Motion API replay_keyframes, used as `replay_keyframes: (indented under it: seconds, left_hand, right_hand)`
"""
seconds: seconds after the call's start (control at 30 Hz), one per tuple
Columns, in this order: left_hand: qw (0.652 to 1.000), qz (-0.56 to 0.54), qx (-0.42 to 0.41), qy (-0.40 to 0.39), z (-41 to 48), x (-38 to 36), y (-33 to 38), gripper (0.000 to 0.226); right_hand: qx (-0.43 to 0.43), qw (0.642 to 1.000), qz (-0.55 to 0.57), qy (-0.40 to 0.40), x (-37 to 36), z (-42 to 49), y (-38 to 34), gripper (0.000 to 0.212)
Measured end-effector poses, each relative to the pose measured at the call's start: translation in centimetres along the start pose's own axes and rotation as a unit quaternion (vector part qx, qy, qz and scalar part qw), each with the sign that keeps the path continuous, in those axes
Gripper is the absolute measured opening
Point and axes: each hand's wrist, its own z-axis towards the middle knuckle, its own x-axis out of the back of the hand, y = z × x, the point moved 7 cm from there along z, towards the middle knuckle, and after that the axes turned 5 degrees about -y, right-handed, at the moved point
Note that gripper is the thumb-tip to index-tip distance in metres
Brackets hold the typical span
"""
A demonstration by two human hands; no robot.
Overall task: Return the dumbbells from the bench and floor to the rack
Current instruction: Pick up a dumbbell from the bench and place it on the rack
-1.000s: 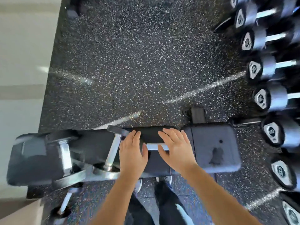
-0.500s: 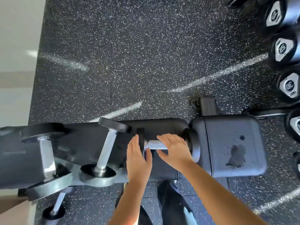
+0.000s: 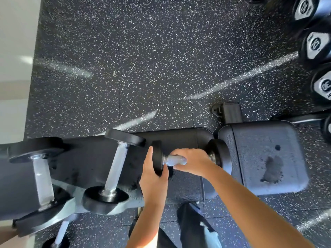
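1. The right hand point(image 3: 194, 162) had its fingers curled over the metal handle of the centre dumbbell point(image 3: 217, 154), gripping it from above.
2. The left hand point(image 3: 154, 179) clasped that dumbbell's left head, with its fingers lying fairly straight along the outer face and its thumb on the inner side.
3. The centre dumbbell lay lengthwise over the bench point(image 3: 179, 138), with its right head at the seam beside the grey seat pad point(image 3: 265, 140). Whether it touched the padding could not be told.
4. A slanted dumbbell point(image 3: 116, 169) lay across the bench just left of the left hand, and a left dumbbell point(image 3: 42, 178) lay farther along.
5. A floor dumbbell point(image 3: 60, 231) showed partly below the bench's left end.
6. Racked dumbbells point(image 3: 316, 44) lined the right edge, well apart from both hands.
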Motion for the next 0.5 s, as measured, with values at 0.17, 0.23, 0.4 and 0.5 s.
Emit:
replay_keyframes:
  seconds: [0.17,0.23,0.4,0.5]
  left_hand:
    - [1.0,0.021,0.022,0.002,0.0,0.0,-1.1,0.053]
    - [1.0,0.006,0.018,0.002,-0.4,0.0,-1.3,0.053]
    - [0.999,-0.006,0.024,-0.032,-1.4,0.3,-1.0,0.051]
    - [0.996,0.026,-0.028,-0.079,-1.9,1.4,1.2,0.049]
  right_hand:
    - [0.007,0.992,0.056,-0.11,-0.1,0.6,0.1,0.035]
    - [-0.001,0.988,0.081,-0.13,-0.2,0.3,0.0,0.034]
    - [-0.019,0.986,0.103,-0.131,-0.7,-2.0,-1.0,0.041]
    - [-0.044,0.98,0.135,-0.141,-1.0,-4.9,-1.5,0.047]
